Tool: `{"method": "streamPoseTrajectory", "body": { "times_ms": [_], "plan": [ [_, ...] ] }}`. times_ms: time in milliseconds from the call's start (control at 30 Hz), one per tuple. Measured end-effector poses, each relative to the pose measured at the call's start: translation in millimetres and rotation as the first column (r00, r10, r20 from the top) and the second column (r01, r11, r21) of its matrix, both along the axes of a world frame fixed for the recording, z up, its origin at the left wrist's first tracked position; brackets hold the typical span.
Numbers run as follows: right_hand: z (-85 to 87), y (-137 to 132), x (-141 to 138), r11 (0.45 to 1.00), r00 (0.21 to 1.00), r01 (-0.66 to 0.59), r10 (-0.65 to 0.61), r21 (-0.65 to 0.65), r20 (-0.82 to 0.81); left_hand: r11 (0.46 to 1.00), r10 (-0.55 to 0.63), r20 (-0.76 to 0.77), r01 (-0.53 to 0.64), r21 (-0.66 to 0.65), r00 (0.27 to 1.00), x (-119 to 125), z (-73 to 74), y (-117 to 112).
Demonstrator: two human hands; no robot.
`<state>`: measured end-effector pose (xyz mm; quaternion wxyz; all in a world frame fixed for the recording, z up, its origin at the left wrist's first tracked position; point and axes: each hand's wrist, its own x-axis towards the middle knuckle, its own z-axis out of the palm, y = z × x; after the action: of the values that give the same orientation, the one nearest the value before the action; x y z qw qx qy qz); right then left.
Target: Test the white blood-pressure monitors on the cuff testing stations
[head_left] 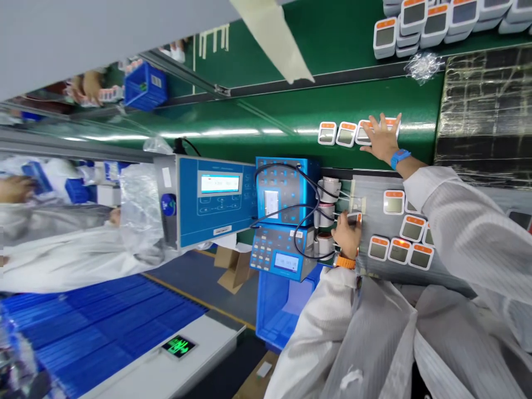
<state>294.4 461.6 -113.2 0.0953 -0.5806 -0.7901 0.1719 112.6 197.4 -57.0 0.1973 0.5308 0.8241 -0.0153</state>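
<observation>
My left hand, with an orange band at the wrist, is closed around a small white display device beside the white cylindrical fixtures. Its fingers partly hide that device. Farther forward, my right hand, wearing a blue wristband, lies with fingers spread across two similar devices on the green belt. Left of it in the same row are two more, a white device and its neighbour. Several orange-topped devices lie on the grey work surface, some hidden by my right sleeve.
Blue test instruments with black cables stand left of my left hand. A blue bin sits below them. Stacked devices and a plastic-wrapped dark block are at the right. A co-worker's white sleeve shows at left.
</observation>
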Motion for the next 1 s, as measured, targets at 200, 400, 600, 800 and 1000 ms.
{"method": "streamPoseTrajectory", "body": {
  "times_ms": [200,400,600,800,1000],
  "plan": [
    [22.8,-5.0,20.6,0.999,0.996,-0.019,0.022,-0.034,0.089,1.0,-0.029,-0.029,0.028,-0.011,0.999,-1.7,3.1,-2.8],
    [72.7,-110.3,19.0,0.996,0.996,0.088,-0.088,0.015,-0.009,1.0,-0.003,-0.028,0.002,-0.018,1.0,0.7,3.3,-0.6],
    [83.7,-272.2,32.3,0.995,0.996,0.078,-0.076,-0.056,0.036,0.999,0.045,0.022,-0.045,-0.015,0.999,5.7,1.9,1.4],
    [52.8,-335.4,39.9,0.991,0.996,0.055,-0.046,-0.123,0.078,0.999,-0.032,-0.021,0.033,0.033,0.999,2.4,8.1,-3.6],
    [49.0,-322.2,27.6,0.988,0.998,0.017,-0.007,-0.153,0.068,0.964,-0.042,-0.13,0.074,0.256,0.991,-9.8,20.7,-15.1]
  ]
}}
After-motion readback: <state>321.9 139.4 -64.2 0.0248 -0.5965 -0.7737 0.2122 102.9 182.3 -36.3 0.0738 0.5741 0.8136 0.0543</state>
